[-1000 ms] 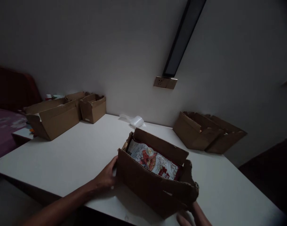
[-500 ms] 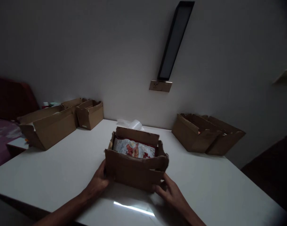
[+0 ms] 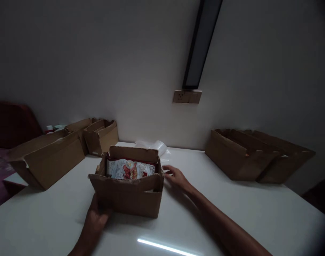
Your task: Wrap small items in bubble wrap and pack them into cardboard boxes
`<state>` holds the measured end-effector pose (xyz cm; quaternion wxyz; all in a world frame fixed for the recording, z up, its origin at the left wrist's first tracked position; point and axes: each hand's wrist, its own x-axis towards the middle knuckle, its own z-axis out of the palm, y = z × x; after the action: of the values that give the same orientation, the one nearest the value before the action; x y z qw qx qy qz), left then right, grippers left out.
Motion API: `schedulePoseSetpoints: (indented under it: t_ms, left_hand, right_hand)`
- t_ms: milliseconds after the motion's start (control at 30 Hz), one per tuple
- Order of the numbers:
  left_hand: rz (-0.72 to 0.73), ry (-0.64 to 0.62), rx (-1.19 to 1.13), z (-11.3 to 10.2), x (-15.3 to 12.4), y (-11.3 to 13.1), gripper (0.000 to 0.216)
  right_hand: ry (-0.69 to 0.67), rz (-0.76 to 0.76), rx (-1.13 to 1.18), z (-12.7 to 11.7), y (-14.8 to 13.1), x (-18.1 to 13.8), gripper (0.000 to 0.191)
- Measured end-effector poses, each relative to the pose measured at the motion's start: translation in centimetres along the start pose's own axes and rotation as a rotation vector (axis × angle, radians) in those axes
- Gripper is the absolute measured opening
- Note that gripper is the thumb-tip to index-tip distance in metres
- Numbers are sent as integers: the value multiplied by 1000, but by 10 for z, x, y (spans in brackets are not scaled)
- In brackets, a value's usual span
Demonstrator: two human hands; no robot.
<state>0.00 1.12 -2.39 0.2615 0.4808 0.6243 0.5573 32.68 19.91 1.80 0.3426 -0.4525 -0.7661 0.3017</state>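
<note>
An open cardboard box [image 3: 130, 199] stands on the white table [image 3: 232, 213] in front of me. Inside it lies a packet printed in white and red [image 3: 129, 169]. My left hand [image 3: 95, 219] presses against the box's near left corner, fingers wrapped on the cardboard. My right hand [image 3: 175, 177] hovers beside the box's right wall, fingers spread, holding nothing.
Several open cardboard boxes [image 3: 47, 156] stand at the table's back left, two more [image 3: 248, 156] lean at the back right. A clear plastic bag [image 3: 154, 145] lies behind the middle box by the wall. A wall socket [image 3: 186, 96] sits above.
The box has slid left and turned square to me. My right hand has let go of its near right corner and moved up along its right side.
</note>
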Motion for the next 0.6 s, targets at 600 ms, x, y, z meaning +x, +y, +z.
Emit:
schedulePoseSetpoints:
  t_ms: [600]
  left_hand:
    - [-97,176,-5,14,-5,-12,73]
  right_hand:
    - [549,193,-277,3,74,154,58]
